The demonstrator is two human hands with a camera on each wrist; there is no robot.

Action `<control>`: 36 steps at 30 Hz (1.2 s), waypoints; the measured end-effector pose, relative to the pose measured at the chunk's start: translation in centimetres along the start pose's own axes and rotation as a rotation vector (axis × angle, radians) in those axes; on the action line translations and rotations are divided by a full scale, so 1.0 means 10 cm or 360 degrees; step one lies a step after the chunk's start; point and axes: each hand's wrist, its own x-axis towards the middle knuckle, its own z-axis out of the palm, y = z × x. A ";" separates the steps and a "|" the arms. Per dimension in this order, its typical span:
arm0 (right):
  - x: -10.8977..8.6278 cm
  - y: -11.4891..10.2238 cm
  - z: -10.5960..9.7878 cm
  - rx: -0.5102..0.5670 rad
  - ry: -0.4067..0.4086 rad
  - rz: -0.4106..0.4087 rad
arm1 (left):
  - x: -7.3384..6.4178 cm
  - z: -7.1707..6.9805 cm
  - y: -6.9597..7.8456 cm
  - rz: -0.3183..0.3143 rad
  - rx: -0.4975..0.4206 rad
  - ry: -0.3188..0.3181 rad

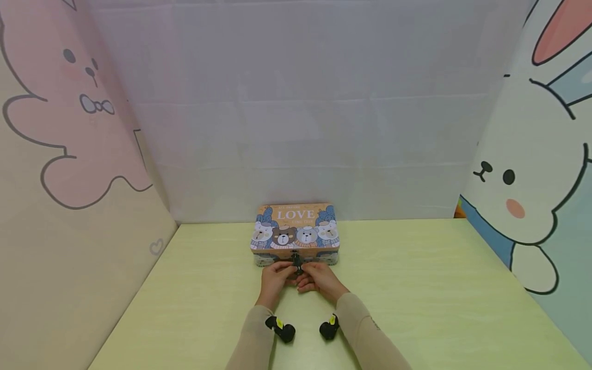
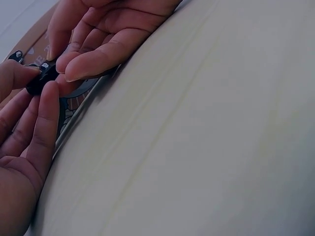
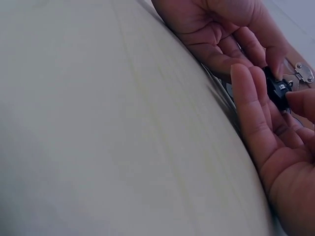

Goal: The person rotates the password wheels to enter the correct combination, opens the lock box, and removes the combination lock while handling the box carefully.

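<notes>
A small black padlock [image 1: 297, 263] hangs at the front clasp of a tin box [image 1: 296, 226] with bears and the word LOVE on its lid. My left hand [image 1: 276, 280] pinches the padlock from the left, thumb on top. From the other side my right hand [image 1: 324, 281] pinches it too, thumb against its face. In the right wrist view, small silver parts show on the padlock [image 3: 279, 91], beside the metal clasp [image 3: 303, 73] of the box. The fingers partly hide the padlock and the box front.
The box lid is down, and the box stands near the back of the pale green table [image 1: 416, 288]. A white sheet [image 1: 300, 113] hangs behind it. Printed panels stand at both sides. Black wrist cameras [image 1: 287, 333] sit at both sleeves.
</notes>
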 end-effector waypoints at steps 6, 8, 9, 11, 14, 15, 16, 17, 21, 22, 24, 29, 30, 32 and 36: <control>0.00 0.01 -0.01 0.0006 0.0000 -0.0015 | 0.01 -0.01 -0.01 -0.0005 -0.0009 -0.0011; 0.01 0.01 -0.01 0.0013 0.0003 -0.0017 | 0.02 -0.01 -0.02 0.0004 -0.0023 -0.0020; 0.01 0.02 -0.01 0.0018 0.0005 -0.0016 | 0.02 -0.01 -0.01 0.0006 -0.0027 -0.0024; 0.02 0.02 -0.01 0.0025 0.0007 -0.0015 | 0.03 -0.01 -0.01 0.0002 -0.0028 -0.0025; 0.01 0.02 -0.01 0.0034 0.0002 -0.0018 | 0.03 -0.01 -0.01 -0.0007 -0.0019 -0.0026; 0.01 0.02 -0.01 0.0037 0.0000 -0.0018 | 0.03 -0.01 -0.01 -0.0010 -0.0015 -0.0025; 0.01 0.02 -0.02 0.0039 -0.0002 -0.0019 | 0.03 -0.01 -0.02 -0.0014 -0.0016 -0.0027; 0.01 0.02 -0.02 0.0042 -0.0004 -0.0020 | 0.03 -0.02 -0.02 -0.0016 -0.0017 -0.0030; 0.02 0.03 -0.02 0.0056 0.0000 -0.0014 | 0.11 -0.05 -0.13 -0.0037 -0.0025 -0.0051; 0.02 0.03 -0.02 0.0058 0.0004 -0.0014 | 0.14 -0.06 -0.17 -0.0041 -0.0034 -0.0058; 0.03 0.04 -0.01 0.0062 0.0010 -0.0012 | 0.20 -0.08 -0.26 -0.0048 -0.0046 -0.0064; 0.03 0.04 -0.01 0.0063 0.0018 -0.0017 | 0.23 -0.09 -0.34 -0.0018 -0.0062 -0.0057; 0.03 0.04 -0.01 0.0062 0.0018 -0.0020 | 0.23 -0.09 -0.34 -0.0012 -0.0062 -0.0054; 0.02 0.04 -0.01 0.0063 0.0019 -0.0022 | 0.23 -0.09 -0.34 0.0003 -0.0063 -0.0049; 0.02 0.04 0.00 0.0068 0.0026 -0.0028 | 0.22 -0.08 -0.34 0.0030 -0.0062 -0.0042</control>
